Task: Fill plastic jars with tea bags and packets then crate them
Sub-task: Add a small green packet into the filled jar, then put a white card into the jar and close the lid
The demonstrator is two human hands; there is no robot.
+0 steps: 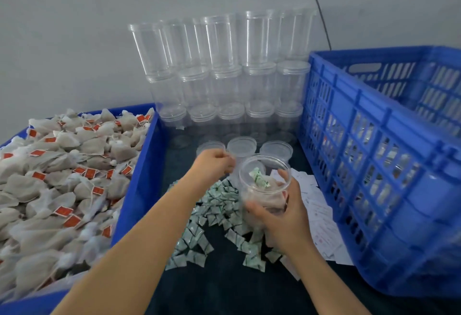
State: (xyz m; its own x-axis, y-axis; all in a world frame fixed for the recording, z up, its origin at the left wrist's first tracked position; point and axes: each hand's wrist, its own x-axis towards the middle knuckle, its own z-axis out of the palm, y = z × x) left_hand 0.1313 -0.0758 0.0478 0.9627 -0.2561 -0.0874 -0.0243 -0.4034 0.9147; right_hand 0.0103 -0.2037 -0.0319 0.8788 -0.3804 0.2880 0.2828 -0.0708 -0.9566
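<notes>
Right hand [287, 217] grips jar [265, 185], seemingly holding tea bags.

Two hands are showing: the left hand [216, 162] and the right hand [284, 217]. One open jar [265, 185] is sitting in the right hand, with one green packet [259, 177] standing inside it. Three loose lids [242, 145] are lying in a row behind it. Two blue crates are flanking the scene: the left crate [139, 180] and the right crate [374, 165]. The stacked empty jars [224, 75] are rising in three tiers; their exact number, like the tea bags [62, 177] and scattered packets [214, 212], is proving too many to count.
</notes>
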